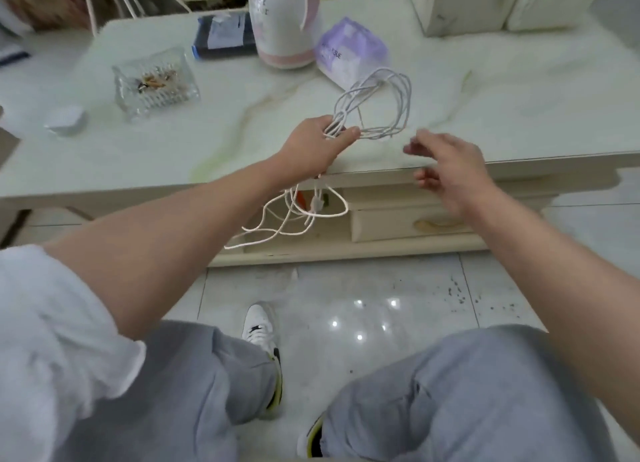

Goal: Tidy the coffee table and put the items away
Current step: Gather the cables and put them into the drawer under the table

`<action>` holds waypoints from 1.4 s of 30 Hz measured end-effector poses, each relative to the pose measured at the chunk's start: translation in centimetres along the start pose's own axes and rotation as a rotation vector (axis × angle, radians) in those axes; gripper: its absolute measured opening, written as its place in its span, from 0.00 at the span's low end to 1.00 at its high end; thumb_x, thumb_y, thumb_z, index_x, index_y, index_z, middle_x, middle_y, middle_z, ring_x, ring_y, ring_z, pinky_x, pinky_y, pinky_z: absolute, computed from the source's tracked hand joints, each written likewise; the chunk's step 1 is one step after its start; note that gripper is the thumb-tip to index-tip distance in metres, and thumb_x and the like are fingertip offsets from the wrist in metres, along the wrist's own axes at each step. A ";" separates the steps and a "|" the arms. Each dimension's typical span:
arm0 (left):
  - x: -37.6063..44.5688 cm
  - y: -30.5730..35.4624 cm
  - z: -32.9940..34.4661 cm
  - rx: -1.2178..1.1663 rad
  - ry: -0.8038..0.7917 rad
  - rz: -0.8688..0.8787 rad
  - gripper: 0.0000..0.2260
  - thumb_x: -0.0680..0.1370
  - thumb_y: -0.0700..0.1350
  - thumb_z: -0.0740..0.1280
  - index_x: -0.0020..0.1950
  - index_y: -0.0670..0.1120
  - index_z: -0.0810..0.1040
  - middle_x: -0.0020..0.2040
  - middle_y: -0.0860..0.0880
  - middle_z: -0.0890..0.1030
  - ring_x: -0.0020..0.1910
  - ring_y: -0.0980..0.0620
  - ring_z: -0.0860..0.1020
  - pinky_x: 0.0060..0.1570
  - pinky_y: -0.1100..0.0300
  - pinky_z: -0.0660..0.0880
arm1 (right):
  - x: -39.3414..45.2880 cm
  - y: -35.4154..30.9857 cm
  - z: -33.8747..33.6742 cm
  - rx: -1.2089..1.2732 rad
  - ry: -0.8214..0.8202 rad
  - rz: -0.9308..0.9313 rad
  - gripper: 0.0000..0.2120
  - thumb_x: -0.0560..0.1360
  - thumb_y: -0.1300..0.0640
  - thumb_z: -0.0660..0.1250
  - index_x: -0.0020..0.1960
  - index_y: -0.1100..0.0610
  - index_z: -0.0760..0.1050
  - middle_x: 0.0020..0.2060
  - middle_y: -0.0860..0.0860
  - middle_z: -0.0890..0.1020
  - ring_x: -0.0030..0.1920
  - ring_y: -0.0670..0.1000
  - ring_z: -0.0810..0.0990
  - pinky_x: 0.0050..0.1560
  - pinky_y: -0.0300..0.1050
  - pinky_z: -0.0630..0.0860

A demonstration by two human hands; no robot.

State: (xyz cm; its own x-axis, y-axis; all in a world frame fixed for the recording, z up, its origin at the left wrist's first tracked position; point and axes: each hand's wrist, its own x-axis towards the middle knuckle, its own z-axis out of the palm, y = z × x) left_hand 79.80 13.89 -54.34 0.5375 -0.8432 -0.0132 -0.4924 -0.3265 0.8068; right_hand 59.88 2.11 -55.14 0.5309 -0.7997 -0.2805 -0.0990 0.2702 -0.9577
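Behind the white cable (375, 106) stand a purple tissue pack (349, 51) and a pink-and-white flask (282, 21); a glass ashtray (156, 80) sits well left of it. The left hand (317, 143) has its grip pinched shut on the cable's coils, which loop away over the worktop (502, 108), loose ends dangling below the edge. The right hand (446, 163) hovers beside it, grip open, holding nothing.

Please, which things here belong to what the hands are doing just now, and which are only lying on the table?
In use now:
- white cable, coiled, held in the left hand
- right hand, open, beside the coil

Only lying on the coffee table:
- glass ashtray
- pink-and-white thermos
- purple tissue pack
- dark blue packet
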 end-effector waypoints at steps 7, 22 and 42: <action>2.8 2.4 5.1 0.412 -0.018 0.358 0.17 0.76 0.63 0.65 0.41 0.49 0.73 0.33 0.55 0.77 0.37 0.51 0.76 0.38 0.55 0.69 | 2.8 11.0 -10.7 -0.475 -0.120 0.470 0.11 0.81 0.54 0.63 0.49 0.62 0.79 0.44 0.58 0.84 0.45 0.55 0.84 0.44 0.47 0.81; 4.1 1.1 6.2 0.430 0.030 0.457 0.23 0.77 0.64 0.62 0.44 0.43 0.74 0.32 0.47 0.77 0.33 0.43 0.73 0.36 0.48 0.72 | 11.0 18.3 -12.1 -1.306 -0.095 0.154 0.21 0.83 0.44 0.54 0.54 0.57 0.79 0.50 0.57 0.83 0.43 0.55 0.76 0.42 0.45 0.70; -1.5 4.1 10.7 0.424 -0.111 0.561 0.17 0.76 0.69 0.57 0.41 0.56 0.68 0.26 0.57 0.72 0.25 0.57 0.71 0.27 0.62 0.61 | 0.3 10.2 -14.3 -0.939 -0.507 0.241 0.15 0.79 0.43 0.62 0.50 0.53 0.80 0.44 0.50 0.83 0.42 0.51 0.81 0.41 0.39 0.78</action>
State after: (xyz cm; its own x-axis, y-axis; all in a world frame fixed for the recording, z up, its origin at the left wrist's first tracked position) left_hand 69.65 9.22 -57.30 0.0628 -0.9640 0.2583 -0.9104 0.0507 0.4106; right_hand 46.95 -3.06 -65.91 0.6751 -0.4087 -0.6142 -0.7348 -0.2985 -0.6091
